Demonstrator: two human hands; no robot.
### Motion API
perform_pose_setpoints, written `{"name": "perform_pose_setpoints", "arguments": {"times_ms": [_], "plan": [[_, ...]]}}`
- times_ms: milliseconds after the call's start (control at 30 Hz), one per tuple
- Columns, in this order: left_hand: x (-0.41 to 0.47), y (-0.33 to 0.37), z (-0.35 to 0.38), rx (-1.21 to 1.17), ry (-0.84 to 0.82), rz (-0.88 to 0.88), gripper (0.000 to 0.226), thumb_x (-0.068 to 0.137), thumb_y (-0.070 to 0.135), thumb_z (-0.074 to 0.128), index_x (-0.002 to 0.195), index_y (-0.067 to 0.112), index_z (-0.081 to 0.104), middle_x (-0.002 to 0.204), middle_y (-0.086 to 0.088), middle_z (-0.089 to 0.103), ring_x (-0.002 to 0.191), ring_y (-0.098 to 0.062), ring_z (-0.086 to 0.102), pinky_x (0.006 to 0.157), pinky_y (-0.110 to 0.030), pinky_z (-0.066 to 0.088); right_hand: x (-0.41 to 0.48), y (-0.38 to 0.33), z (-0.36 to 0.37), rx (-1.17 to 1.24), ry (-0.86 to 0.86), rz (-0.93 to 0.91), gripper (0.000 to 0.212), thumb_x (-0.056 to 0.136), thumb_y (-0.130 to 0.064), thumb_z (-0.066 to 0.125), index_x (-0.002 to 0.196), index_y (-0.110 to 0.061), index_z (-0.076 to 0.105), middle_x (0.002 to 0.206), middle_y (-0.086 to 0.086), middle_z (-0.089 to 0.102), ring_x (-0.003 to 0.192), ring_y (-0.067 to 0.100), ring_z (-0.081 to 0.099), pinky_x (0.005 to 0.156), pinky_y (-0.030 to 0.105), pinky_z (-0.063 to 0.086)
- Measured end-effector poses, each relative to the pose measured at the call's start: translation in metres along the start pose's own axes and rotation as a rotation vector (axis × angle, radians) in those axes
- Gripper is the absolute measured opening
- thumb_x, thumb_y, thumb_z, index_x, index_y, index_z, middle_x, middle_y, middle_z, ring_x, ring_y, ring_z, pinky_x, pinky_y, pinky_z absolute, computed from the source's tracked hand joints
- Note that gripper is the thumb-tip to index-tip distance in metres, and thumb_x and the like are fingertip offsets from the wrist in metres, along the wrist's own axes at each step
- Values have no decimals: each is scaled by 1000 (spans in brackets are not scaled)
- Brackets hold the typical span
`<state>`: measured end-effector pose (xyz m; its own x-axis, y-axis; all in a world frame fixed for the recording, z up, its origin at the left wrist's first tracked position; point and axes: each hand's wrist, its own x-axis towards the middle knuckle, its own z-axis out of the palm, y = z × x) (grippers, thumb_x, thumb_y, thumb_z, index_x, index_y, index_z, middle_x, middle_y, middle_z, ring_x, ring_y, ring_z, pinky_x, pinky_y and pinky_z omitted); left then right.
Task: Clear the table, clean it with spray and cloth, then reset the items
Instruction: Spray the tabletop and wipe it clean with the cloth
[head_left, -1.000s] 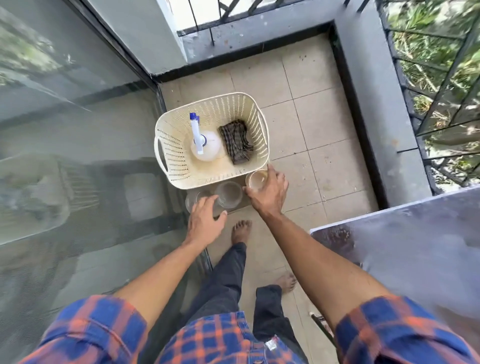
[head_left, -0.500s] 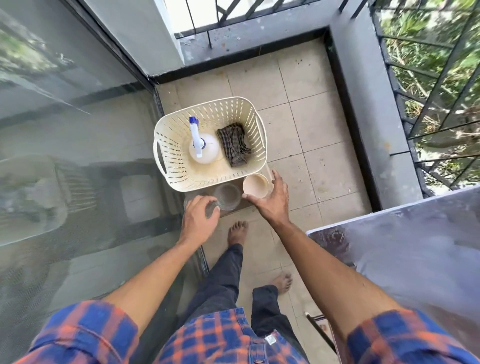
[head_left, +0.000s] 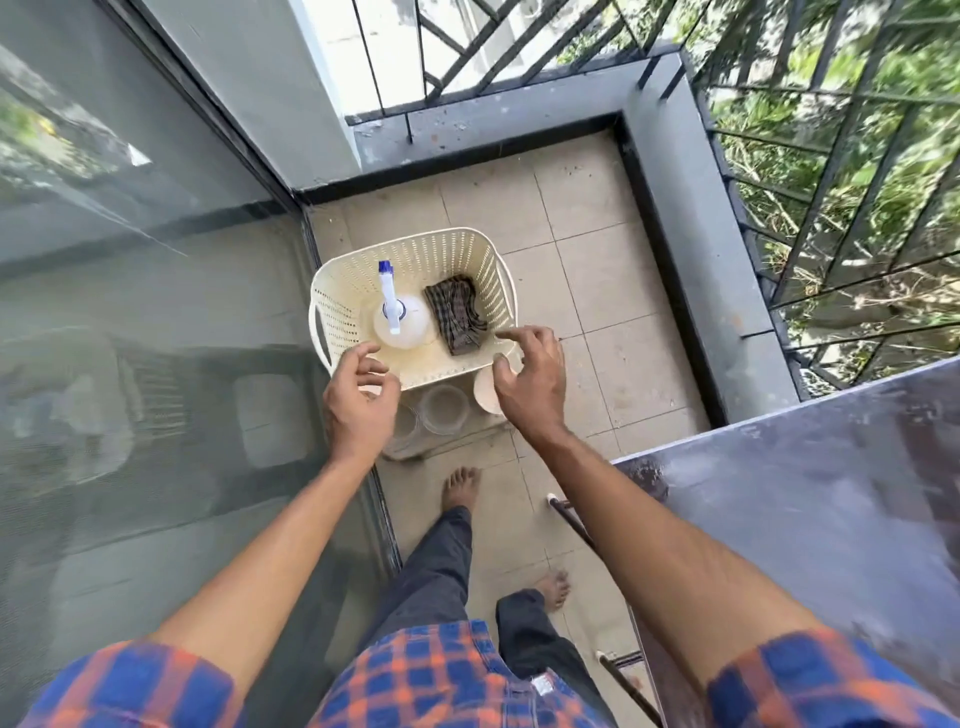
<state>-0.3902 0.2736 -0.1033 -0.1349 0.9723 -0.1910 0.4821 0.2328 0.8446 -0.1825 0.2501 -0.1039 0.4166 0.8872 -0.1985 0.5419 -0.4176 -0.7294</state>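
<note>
A cream perforated basket (head_left: 452, 249) stands on the balcony floor. Inside it are a white spray bottle (head_left: 400, 322) with a blue nozzle and a dark checked cloth (head_left: 457, 317). In front of the basket on the floor sit clear glasses (head_left: 444, 410) and a cream cup (head_left: 485, 395). My left hand (head_left: 358, 405) hovers above the basket's near left rim, fingers apart and empty. My right hand (head_left: 535, 384) hovers above the near right rim and the cup, fingers spread, holding nothing. The grey tabletop (head_left: 831, 493) lies at the right.
A glass sliding door (head_left: 156, 338) fills the left side. A low grey parapet (head_left: 696, 218) with a black metal railing (head_left: 831, 156) bounds the balcony behind and to the right. My bare feet (head_left: 460, 488) stand on the tiles beside the table's legs.
Both hands have let go of the glasses and cup on the floor and risen toward the basket rim. The camera has lifted and pulled back.
</note>
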Motion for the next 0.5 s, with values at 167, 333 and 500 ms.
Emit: {"name": "perform_pose_setpoints", "arguments": {"times_ms": [167, 333, 500], "plan": [[52, 2, -6, -19, -105, -104, 73, 77, -6, 74, 143, 10, 49, 120, -9, 62, 106, -22, 63, 82, -28, 54, 46, -28, 19, -317, -362, -248, 37, 86, -24, 66, 123, -20, 65, 114, 3, 59, 106, 20, 54, 93, 36, 48], [100, -19, 1, 41, -249, -160, 101, 74, -6, 80, 158, 15, 27, 148, -7, 48, 133, -23, 51, 108, -38, 47, 90, -34, 58, -496, -575, -108, 43, 86, -21, 66, 128, -15, 57, 119, 10, 57, 102, 25, 57, 93, 39, 50], [126, -41, 20, 104, -271, -75, 104, 71, 10, 90, 157, 15, 32, 151, -8, 47, 135, -22, 50, 107, -34, 44, 119, -24, 94, -525, -595, -2, 45, 84, -18, 63, 128, -11, 51, 122, 16, 56, 107, 35, 58, 97, 46, 52]]}}
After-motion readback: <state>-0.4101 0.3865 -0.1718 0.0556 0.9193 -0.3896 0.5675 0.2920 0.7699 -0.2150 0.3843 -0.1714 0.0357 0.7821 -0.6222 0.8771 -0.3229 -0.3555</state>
